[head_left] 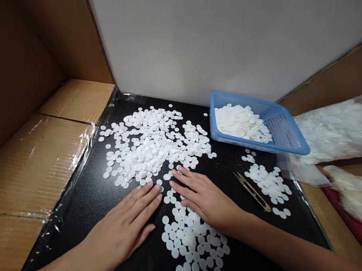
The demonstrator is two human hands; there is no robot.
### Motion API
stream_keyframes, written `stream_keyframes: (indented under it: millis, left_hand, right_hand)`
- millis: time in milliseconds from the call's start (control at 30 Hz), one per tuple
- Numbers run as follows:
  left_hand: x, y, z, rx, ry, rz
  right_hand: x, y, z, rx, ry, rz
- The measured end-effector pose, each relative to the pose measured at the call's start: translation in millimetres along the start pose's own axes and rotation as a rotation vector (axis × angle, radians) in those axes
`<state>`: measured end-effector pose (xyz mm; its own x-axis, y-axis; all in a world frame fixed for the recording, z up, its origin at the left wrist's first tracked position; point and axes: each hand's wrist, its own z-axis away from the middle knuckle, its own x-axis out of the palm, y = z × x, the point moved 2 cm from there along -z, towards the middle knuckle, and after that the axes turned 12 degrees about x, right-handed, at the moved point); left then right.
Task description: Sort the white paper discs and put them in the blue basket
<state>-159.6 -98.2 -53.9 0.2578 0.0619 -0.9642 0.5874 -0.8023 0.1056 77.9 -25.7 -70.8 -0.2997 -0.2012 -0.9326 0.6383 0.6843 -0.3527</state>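
My left hand (pixel 129 217) lies flat with its fingers stretched out, the tips touching the near edge of a big pile of small white discs (pixel 150 148). Opposite it, my right hand (pixel 204 198) is also flat and open, its fingertips among a few discs. A second spread of white discs (pixel 192 245) lies nearer to me, between my forearms, mostly in one layer and partly under my right hand. Neither hand grips anything. To the right of my right hand lies a pair of thread snips (pixel 252 191).
A blue plastic basket (pixel 260 146) holding more white discs stands at the back right. Before it lies a small heap of discs (pixel 268 183). Bulging clear bags (pixel 340 129) sit at the right. Cardboard (pixel 38 151) borders the black table (pixel 80 214) on the left; a pale wall (pixel 192 38) rises behind.
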Motion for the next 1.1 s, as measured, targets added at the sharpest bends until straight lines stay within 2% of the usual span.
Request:
stream_keyframes:
  millis: [100, 200, 300, 367, 433, 567, 667, 767, 900, 1033, 1100]
  left_hand:
    - [6.3, -8, -12, -0.013, 0.012, -0.018]
    - [12.0, -11, -25, 0.004, 0.03, -0.051]
    - [14.2, -12, -35, 0.028, 0.044, -0.088]
    - [14.0, -11, -37, 0.056, 0.044, -0.11]
    - [12.9, -9, -37, 0.094, 0.035, -0.126]
    - [10.0, -6, -35, 0.178, -0.018, -0.117]
    - [7.2, -4, -36, 0.24, -0.063, -0.086]
    - [5.3, -3, -36, 0.259, -0.1, -0.053]
    - [5.4, -5, -36, 0.206, -0.079, -0.057]
    - [3.6, -11, -37, 0.053, 0.057, -0.086]
    - [1.8, -14, -39, 0.006, 0.115, -0.065]
  right_hand:
    - [-1, -3, 11, -0.014, 0.008, -0.02]
    - [-8, -3, 18, -0.018, 0.103, -0.102]
    - [-17, 5, 17, 0.095, 0.269, -0.159]
    - [-21, 12, 13, 0.159, 0.318, -0.15]
    - [-20, 16, 9, 0.142, 0.268, -0.106]
    - [-12, 16, 6, -0.01, 0.121, 0.0]
    - [-7, 14, 10, -0.048, 0.099, 0.044]
    - [-8, 11, 18, -0.023, 0.084, 0.049]
    - [-18, 7, 27, 0.029, 0.115, -0.025]
    - [-27, 5, 22, 0.118, 0.266, -0.12]
    - [-27, 3, 12, 0.134, 0.297, -0.143]
